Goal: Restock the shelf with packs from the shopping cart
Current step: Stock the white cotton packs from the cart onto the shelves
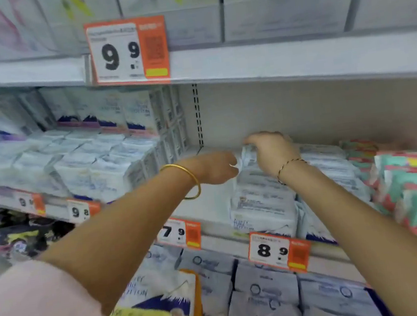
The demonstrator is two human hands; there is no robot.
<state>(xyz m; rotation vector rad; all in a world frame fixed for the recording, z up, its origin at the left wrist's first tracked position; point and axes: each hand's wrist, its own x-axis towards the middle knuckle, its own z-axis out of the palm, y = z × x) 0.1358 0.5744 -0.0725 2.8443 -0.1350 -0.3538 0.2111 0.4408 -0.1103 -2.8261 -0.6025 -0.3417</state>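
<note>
Pack [250,157] tops the white stack [262,203] on the middle shelf [216,203]. Right hand [272,153] fingers curl over it; left hand [216,168] pinches its left end. Likely light, soft, slick film: hold by the ends. Bare shelf lies left of the stack, coloured packs [407,182] crowd the right, upper shelf edge [296,70] well above

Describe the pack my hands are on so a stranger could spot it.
Find the middle shelf, bare at its centre, above the orange 8.9 price tag. A row of white packs runs back from that tag. Yours is the white pack at the row's far end, the only one gripped between the left hand and right hand.
</note>
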